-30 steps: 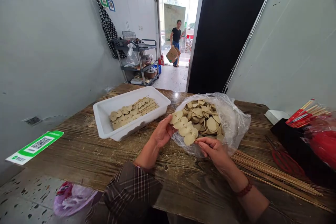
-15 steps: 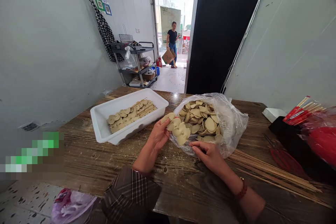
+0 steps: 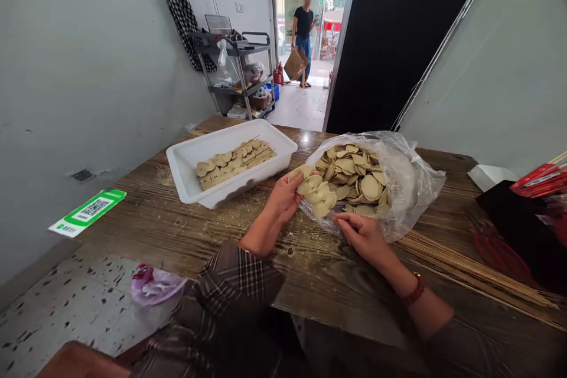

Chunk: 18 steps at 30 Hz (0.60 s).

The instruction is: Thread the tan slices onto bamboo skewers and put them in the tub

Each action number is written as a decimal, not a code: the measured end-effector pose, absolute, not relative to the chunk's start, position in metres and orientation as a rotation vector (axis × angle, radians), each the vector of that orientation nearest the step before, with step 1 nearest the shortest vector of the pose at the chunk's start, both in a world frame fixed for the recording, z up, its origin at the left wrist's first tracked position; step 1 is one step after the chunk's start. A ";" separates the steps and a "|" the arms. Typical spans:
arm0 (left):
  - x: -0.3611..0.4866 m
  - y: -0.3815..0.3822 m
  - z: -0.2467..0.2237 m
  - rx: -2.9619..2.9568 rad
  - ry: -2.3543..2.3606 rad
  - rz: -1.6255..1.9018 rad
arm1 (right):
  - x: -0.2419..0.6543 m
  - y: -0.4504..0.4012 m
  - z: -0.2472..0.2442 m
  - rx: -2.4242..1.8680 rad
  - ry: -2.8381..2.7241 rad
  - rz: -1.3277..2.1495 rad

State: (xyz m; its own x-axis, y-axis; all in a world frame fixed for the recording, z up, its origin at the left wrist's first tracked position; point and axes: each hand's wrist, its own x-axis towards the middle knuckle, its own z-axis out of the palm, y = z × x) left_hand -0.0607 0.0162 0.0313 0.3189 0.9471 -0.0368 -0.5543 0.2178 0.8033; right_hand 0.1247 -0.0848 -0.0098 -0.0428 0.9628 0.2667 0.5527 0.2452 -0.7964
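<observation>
My left hand (image 3: 286, 196) pinches a row of thin, round beige slices (image 3: 318, 194) threaded on a skewer. The kind of food is not plain to see. At the near end of that row, my right hand (image 3: 361, 235) is closed on the skewer, whose length is mostly hidden by slices and fingers. Just behind both hands lies an open clear plastic bag (image 3: 414, 180) full of loose slices of the same sort. Left of my hands, a white plastic tub (image 3: 188, 186) holds several finished skewers of slices (image 3: 234, 162) lying side by side.
Bare bamboo skewers (image 3: 473, 271) lie at the right, near red-handled scissors (image 3: 500, 251) and a black box (image 3: 509, 212) with red-wrapped sticks. A QR-code card (image 3: 91, 212) is at the table's left edge. Beyond stand a grey cart (image 3: 241, 68) and a person (image 3: 303, 29) with a cardboard box.
The view has tilted down and shifted left, so everything sits higher and further right. Both hands keep their hold on the skewer of slices, with little visible change.
</observation>
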 end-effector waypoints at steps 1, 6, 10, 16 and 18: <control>-0.060 0.016 0.031 0.780 0.617 1.134 | 0.125 -0.085 -0.009 -1.417 -1.704 0.648; -0.058 0.017 0.028 0.799 0.592 1.130 | 0.125 -0.085 -0.009 -1.431 -1.679 0.695; -0.057 0.018 0.025 0.812 0.570 1.131 | 0.127 -0.085 -0.011 -1.451 -1.677 0.696; -0.055 0.018 0.023 0.804 0.561 1.104 | 0.126 -0.087 -0.012 -1.441 -1.639 0.736; -0.054 0.018 0.022 0.807 0.549 1.101 | 0.125 -0.087 -0.011 -1.442 -1.631 0.725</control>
